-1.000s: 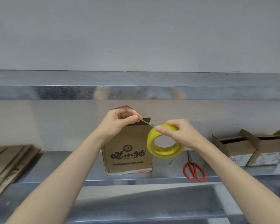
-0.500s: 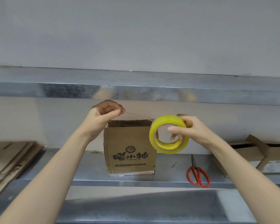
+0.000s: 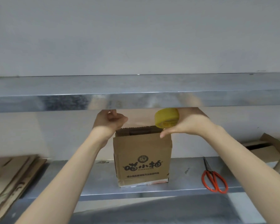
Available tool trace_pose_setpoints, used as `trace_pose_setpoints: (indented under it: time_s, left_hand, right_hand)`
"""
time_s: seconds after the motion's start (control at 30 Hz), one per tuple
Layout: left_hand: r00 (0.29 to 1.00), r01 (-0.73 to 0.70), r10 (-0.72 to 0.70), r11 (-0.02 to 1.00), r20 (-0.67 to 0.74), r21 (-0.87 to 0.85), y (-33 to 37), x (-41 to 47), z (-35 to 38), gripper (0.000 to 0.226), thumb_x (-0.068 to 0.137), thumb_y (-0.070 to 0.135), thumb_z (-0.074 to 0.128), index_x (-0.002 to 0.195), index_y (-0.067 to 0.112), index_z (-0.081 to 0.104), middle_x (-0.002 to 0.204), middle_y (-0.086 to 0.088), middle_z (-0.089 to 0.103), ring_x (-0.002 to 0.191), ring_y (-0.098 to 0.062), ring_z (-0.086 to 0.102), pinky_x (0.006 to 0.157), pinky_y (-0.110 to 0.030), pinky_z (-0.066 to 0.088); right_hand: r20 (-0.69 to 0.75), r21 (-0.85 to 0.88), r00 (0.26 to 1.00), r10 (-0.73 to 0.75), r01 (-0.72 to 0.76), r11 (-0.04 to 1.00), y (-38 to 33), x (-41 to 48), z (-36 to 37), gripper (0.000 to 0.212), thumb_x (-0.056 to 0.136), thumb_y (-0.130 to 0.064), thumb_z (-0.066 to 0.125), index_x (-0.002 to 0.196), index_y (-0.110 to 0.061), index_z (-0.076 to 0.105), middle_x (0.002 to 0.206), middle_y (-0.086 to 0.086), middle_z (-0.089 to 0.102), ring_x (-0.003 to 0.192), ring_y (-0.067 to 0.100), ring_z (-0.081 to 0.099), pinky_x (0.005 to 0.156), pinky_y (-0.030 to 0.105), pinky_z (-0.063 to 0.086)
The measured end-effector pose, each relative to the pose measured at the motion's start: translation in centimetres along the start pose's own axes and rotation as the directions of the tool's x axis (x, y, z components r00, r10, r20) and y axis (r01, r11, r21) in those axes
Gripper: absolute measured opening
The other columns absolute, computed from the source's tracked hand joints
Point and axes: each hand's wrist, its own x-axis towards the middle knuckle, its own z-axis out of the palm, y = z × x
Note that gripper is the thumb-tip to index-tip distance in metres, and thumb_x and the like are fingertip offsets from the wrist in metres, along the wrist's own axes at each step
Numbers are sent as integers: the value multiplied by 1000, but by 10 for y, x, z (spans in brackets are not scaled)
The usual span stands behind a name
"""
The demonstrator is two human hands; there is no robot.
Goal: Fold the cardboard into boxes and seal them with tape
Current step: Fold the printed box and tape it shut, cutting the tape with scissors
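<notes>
A brown cardboard box [image 3: 142,157] with dark printed characters stands upright on the metal shelf [image 3: 94,186], its top flaps partly open. Above its left corner my left hand [image 3: 109,119] pinches the free end of a clear tape strip [image 3: 141,118]. The strip stretches right to a yellow tape roll [image 3: 166,118], which my right hand [image 3: 186,124] grips above the box's right corner. Both hands are just under the upper shelf's edge.
Red-handled scissors [image 3: 214,181] lie on the shelf right of the box. Folded open boxes [image 3: 268,149] stand at the far right. A stack of flat cardboard [image 3: 11,175] lies at the left. An upper metal shelf [image 3: 136,97] hangs close above the hands.
Both hands have risen above the box. The left hand pulled the tape end left and up, drawing out a longer strip. The roll has turned so its outer face shows.
</notes>
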Motion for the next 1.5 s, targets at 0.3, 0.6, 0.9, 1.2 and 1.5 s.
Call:
trace_pose_setpoints:
  time_s: [0.3, 0.6, 0.9, 1.2, 1.5]
  left_hand:
    - [970, 165, -207, 945, 126, 284, -4, 22, -12, 34, 81, 20, 77, 110, 5, 67, 122, -11, 65, 101, -20, 63, 104, -35, 46]
    - [958, 131, -240, 850, 154, 510, -17, 27, 8, 25, 101, 39, 43, 109, 18, 55, 118, 1, 62, 81, -12, 56, 74, -28, 44]
    - [994, -51, 102, 674, -24, 737, -48, 2, 31, 12, 103, 33, 34, 103, 22, 38, 78, -9, 61, 65, -29, 60, 63, -44, 55]
    - [948, -96, 281, 697, -147, 710, -69, -16, 34, 17, 99, 39, 47, 101, 26, 58, 82, 1, 71, 70, -26, 64, 60, -32, 51]
    - [941, 117, 123, 756, -316, 644, -73, -15, 33, 24, 93, 45, 51, 85, 26, 64, 81, 9, 65, 82, -19, 57, 65, -28, 35]
  right_hand:
    - [14, -277, 1000, -7, 11, 961, -7, 21, 6, 47, 77, -58, 72, 116, -37, 55, 120, -13, 56, 110, 13, 51, 87, 24, 40]
    - [66, 227, 995, -76, 59, 972, 20, 54, 7, 24, 87, -46, 66, 86, -22, 60, 78, -17, 56, 78, -8, 55, 77, 8, 38]
    - [230, -188, 972, -41, 86, 978, 8, 48, 11, 25, 72, -77, 57, 73, -55, 46, 100, -17, 49, 108, 17, 54, 100, 36, 43]
    - [100, -225, 993, -65, 86, 971, 6, 37, 13, 59, 68, -62, 77, 116, -34, 57, 111, -16, 56, 109, 12, 55, 82, 23, 42]
    - [152, -185, 971, -186, 213, 959, 3, 39, 19, 34, 67, -64, 75, 77, -33, 67, 78, -21, 64, 77, 0, 58, 70, 26, 48]
